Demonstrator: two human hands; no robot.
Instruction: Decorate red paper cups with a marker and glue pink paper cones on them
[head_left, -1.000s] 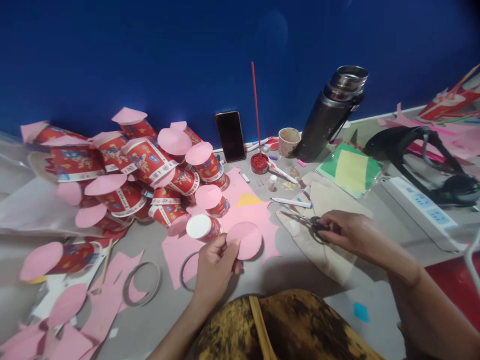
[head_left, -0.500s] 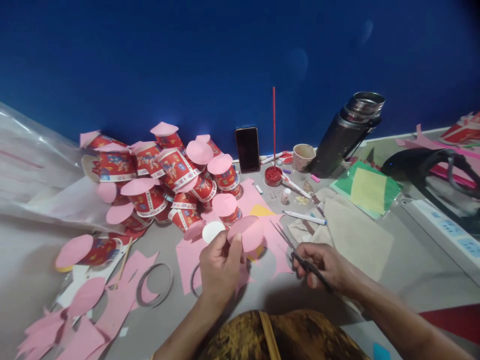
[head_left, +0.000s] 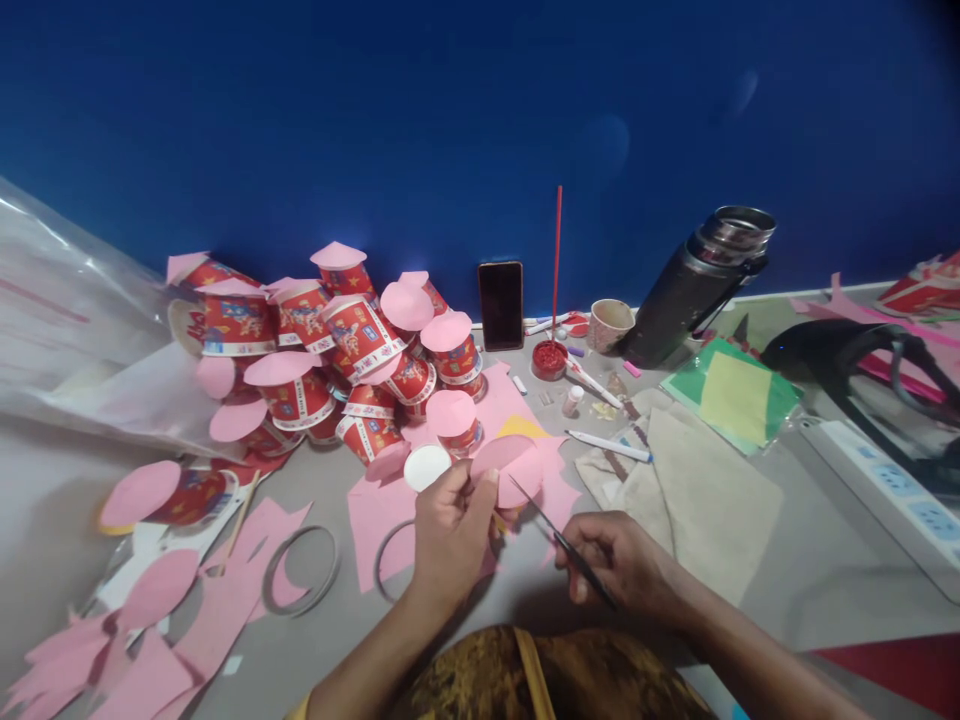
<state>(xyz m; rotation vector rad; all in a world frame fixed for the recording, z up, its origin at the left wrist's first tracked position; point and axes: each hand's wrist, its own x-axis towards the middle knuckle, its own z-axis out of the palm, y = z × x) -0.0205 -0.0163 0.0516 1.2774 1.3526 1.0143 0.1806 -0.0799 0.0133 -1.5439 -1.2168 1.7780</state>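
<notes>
Between thumb and fingers, my left hand (head_left: 454, 530) pinches a pink paper disc (head_left: 510, 465) by its near left edge. My right hand (head_left: 619, 560) grips dark scissors (head_left: 559, 535), whose narrow blades point up and left. Their tips are at the disc's lower right; whether they touch it cannot be told. Under my hands lies a pink paper sheet (head_left: 375, 530) with curved cut-outs. A white round lid-like piece (head_left: 426, 466) sits just beyond my left fingers. Some yellow paper shows behind the held disc, partly hidden.
Red paper cups (head_left: 292, 395) topped with pink discs are piled at the left. Tape rings (head_left: 301, 570) and pink scraps (head_left: 150, 670) lie nearer. A phone (head_left: 501, 305), red glitter pot (head_left: 549, 360), black flask (head_left: 697, 290), marker (head_left: 609, 445) and power strip (head_left: 885, 500) stand or lie beyond and right.
The scissors have moved left toward the disc, and their blades look closer together. My left hand and the disc have shifted slightly right. The view has moved a little.
</notes>
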